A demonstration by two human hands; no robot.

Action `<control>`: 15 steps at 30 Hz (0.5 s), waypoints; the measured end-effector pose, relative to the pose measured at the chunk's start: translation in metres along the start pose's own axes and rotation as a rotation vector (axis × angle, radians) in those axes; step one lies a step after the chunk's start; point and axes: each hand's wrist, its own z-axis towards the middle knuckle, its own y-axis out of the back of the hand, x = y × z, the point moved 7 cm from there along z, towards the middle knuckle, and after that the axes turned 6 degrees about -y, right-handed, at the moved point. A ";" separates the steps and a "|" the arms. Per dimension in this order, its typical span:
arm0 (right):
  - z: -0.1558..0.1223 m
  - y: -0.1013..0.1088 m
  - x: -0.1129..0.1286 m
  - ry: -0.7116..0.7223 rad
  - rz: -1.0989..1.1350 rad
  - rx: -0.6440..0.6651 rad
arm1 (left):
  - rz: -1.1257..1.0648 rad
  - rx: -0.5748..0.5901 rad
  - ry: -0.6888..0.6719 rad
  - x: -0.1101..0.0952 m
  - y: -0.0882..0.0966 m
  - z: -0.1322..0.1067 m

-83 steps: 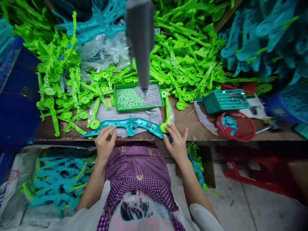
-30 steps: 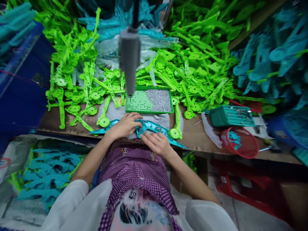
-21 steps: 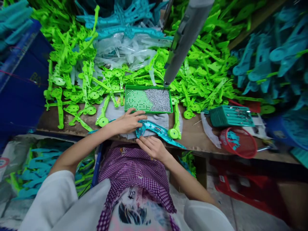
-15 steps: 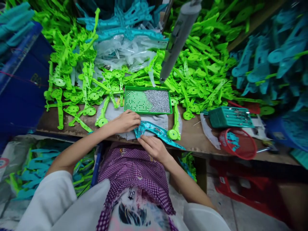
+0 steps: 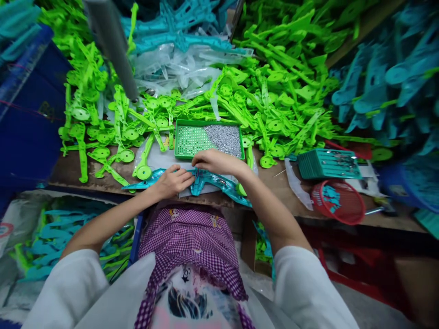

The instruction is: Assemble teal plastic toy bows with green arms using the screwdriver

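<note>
A long teal plastic part point(image 5: 216, 180) lies across the front of the bench on a pale cloth, with branches reaching left and right. My left hand point(image 5: 174, 181) grips it just left of its middle, fingers curled over it. My right hand point(image 5: 217, 162) is above the middle of the part, fingertips pinched together and pointing down; what they hold is too small to make out. Just behind the hands sits a green tray point(image 5: 176, 141) with a perforated floor and a heap of small metal screws point(image 5: 224, 139) at its right.
A grey cylindrical tool point(image 5: 113, 50) hangs at upper left. Piles of lime-green plastic parts point(image 5: 274, 91) fill the back. At right stand a teal box point(image 5: 310, 167) and a red basket point(image 5: 353, 208). A blue crate point(image 5: 27, 119) is at left.
The hanging grey tool has swung from centre right to the left. My left hand has shifted left and down along the teal part; my right hand has risen to its middle. The part now shows its left branch.
</note>
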 end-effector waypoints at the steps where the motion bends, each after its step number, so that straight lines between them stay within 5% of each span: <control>1: 0.008 -0.001 0.007 0.020 -0.047 0.064 | 0.002 -0.005 -0.027 -0.002 0.000 0.000; 7: 0.051 -0.021 0.037 0.057 -0.274 0.389 | 0.143 -0.051 -0.228 -0.018 0.008 0.005; 15: 0.054 -0.028 0.026 0.057 -0.222 0.367 | 0.330 0.040 -0.244 -0.029 0.010 0.019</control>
